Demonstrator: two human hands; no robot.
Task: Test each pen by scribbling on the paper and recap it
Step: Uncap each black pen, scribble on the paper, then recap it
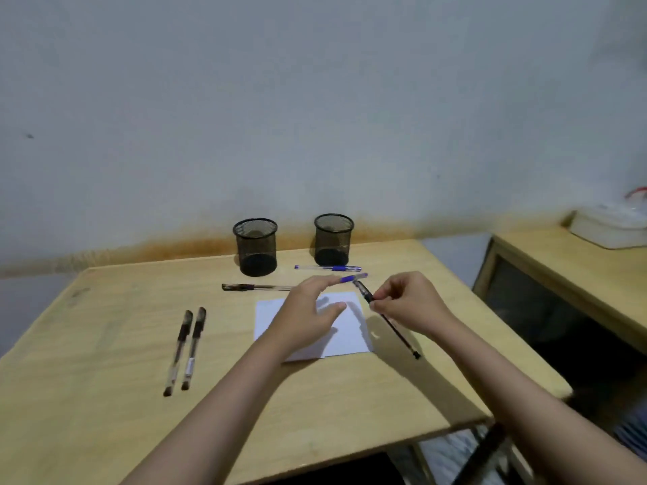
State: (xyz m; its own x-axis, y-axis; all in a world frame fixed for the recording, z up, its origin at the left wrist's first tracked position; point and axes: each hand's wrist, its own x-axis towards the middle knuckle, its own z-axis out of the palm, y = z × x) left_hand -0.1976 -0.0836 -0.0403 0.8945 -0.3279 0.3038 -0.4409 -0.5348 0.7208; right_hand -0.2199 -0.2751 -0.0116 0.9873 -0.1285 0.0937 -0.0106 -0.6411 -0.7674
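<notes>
Head view: right hand (409, 302) was pinched shut on a black pen (385, 318), gripped near its upper end, cap end angled up toward the far side, tail hanging low over the bench (105, 397) just right of the paper (353, 330). Left hand (308, 309) was open, fingers spread, holding nothing, hovering over the paper with a fingertip reaching toward a blue pen (353, 277) beyond the sheet. Blur made it unclear whether it touched that pen.

Second blue pen (327, 268) lay just behind, near the right mesh cup (333, 239). Another black pen (257, 287) lay in front of the left mesh cup (255, 246). Two dark pens (185, 348) sat side by side at left, well apart from the paper.

Risks, my read:
- Loose sheet; left hand not pressing it down, so scribbling could drag it.
- Pens are round; a nudge from the left fingertip could roll the blue one into the other.
- Cap pulled off one-handed could drop off the right edge, which is near.
- Tested and untested pens could get mixed; no clear sorting visible.
</notes>
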